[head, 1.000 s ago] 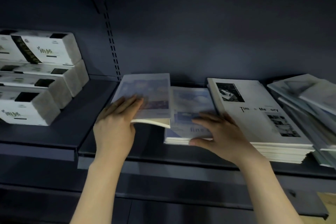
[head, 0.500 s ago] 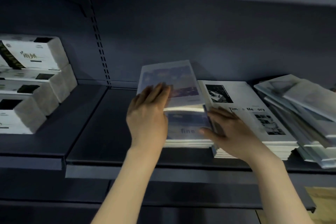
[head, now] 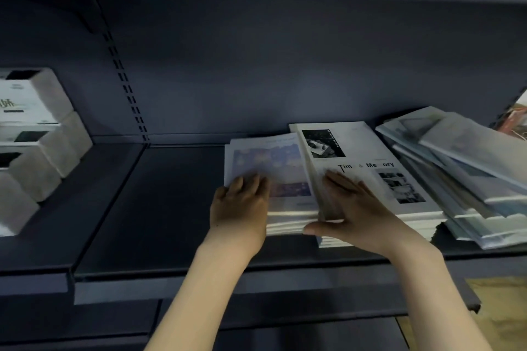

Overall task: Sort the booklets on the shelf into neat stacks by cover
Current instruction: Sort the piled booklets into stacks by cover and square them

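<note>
A dark grey metal shelving unit fills the view, its flat back panel rising behind and a slotted upright running down at about 10 o'clock. The shelf is a dark, matte board with a lipped front edge, and another board overhangs it along the top. At 9 o'clock, on the neighbouring section, white boxes with dark markings are stacked in steps. At 3 o'clock a loose pile of pale booklets lies fanned and tilted. Just left of it sits a squared stack of white booklets whose top cover reads partly "Tim" and "Me ory" with black-and-white photos. Touching that stack's left side is a lower stack of blue-covered booklets. The left hand lies flat on the blue cover, fingers together and straight, at the stack's near left corner. The right hand rests with spread fingers on the white cover, its thumb stretched out along the near edge of the blue stack. At 4 o'clock, below the shelf, a patch of tan floor shows.
</note>
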A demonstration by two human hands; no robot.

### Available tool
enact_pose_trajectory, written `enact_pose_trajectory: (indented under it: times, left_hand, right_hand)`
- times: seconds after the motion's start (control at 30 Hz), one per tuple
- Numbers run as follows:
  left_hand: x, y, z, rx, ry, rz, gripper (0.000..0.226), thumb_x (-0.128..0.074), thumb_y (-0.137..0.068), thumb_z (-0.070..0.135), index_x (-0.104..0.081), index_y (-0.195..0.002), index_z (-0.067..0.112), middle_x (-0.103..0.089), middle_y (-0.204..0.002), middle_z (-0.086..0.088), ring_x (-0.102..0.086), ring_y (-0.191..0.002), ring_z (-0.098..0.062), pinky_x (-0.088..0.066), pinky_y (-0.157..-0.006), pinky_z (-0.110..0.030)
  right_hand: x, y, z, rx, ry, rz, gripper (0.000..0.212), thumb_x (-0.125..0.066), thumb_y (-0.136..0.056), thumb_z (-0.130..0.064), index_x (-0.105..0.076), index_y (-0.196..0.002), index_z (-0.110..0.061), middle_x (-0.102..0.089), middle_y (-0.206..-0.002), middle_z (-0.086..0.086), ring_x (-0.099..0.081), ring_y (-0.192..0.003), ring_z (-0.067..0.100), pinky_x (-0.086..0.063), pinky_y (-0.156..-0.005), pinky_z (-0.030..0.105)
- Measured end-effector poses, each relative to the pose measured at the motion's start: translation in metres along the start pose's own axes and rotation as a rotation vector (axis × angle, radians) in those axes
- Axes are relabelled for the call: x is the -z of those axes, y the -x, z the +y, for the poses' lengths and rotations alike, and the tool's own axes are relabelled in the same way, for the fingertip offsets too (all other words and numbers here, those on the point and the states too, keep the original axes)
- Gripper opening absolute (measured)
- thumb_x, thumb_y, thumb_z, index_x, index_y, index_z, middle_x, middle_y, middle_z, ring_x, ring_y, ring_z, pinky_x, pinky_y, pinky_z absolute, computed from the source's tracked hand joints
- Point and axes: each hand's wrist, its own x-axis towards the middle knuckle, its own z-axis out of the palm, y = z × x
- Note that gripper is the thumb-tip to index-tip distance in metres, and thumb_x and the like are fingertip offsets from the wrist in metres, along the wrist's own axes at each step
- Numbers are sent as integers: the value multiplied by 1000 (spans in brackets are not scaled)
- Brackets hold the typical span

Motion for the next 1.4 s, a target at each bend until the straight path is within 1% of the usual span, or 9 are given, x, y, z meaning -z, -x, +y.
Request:
enact_pose_trajectory:
  times: [0.2,0.33,0.43,0.6,0.8,0.93,1.07,1.27,1.4]
  left_hand:
    - [0,7,-7,-13,-22,-98,72,-37,-94,48,2,-147,20,1,-155,4,-7,-140,-20,-24,-106,-39]
    - [1,11,-8,1,-15,-162,84,-22,-81,75,-8,-145,23,-4,-153,6,-13,-135,-21,-26,-103,-40]
    - [-1,9,-4,21,-32,-128,78,-17,-81,75,-19,-140,25,-13,-150,6,-18,-129,-22,-28,-99,-39]
    - [-8,7,3,61,-56,-95,79,-13,-81,75,-19,-141,24,-13,-149,5,-19,-127,-23,-28,-95,-40]
    - [-6,7,5,24,-5,-77,71,-19,-83,72,-18,-141,32,-13,-151,10,-18,-131,-20,-29,-97,-40]
    - [-8,7,9,48,30,-88,74,-17,-81,74,-14,-143,33,-8,-152,11,-12,-135,-18,-27,-101,-41]
    - [-7,11,14,102,75,-103,89,-5,-70,79,-8,-145,32,1,-154,10,-1,-140,-19,-17,-110,-43]
    - [11,14,32,145,191,25,102,17,-56,84,3,-146,38,14,-155,11,17,-139,-13,-1,-114,-39]
    - [24,8,53,138,215,69,79,-10,-78,74,6,-146,38,15,-155,11,18,-140,-12,2,-114,-36]
  right_hand:
    - [-7,-3,6,12,47,44,144,2,-33,-100,0,-150,-16,8,-156,-9,11,-141,4,8,-114,28]
    - [-6,-1,2,9,71,46,125,-13,-49,-89,2,-150,-16,11,-156,-8,13,-141,7,10,-112,27]
    - [-6,0,0,10,81,35,121,-15,-53,-87,4,-149,-15,12,-156,-7,14,-142,8,11,-112,28]
    - [-5,2,-3,-7,86,34,97,-41,-82,-68,2,-149,-13,11,-157,-3,13,-143,10,9,-115,30]
    - [-6,2,-2,6,97,23,102,-40,-79,-71,5,-149,-12,11,-157,-2,13,-143,12,6,-117,33]
    - [-10,1,0,19,98,55,119,-19,-61,-88,4,-149,-11,8,-157,-1,11,-143,13,6,-116,32]
    - [-9,4,3,59,44,83,102,-44,-79,-70,2,-149,-11,7,-157,0,11,-143,14,6,-117,31]
    - [2,21,16,134,-26,93,107,-54,-78,-65,11,-148,-16,13,-156,-5,23,-135,3,12,-113,26]
    - [19,37,37,117,-14,170,99,-50,-83,-62,12,-147,-19,11,-156,-8,20,-138,3,13,-113,24]
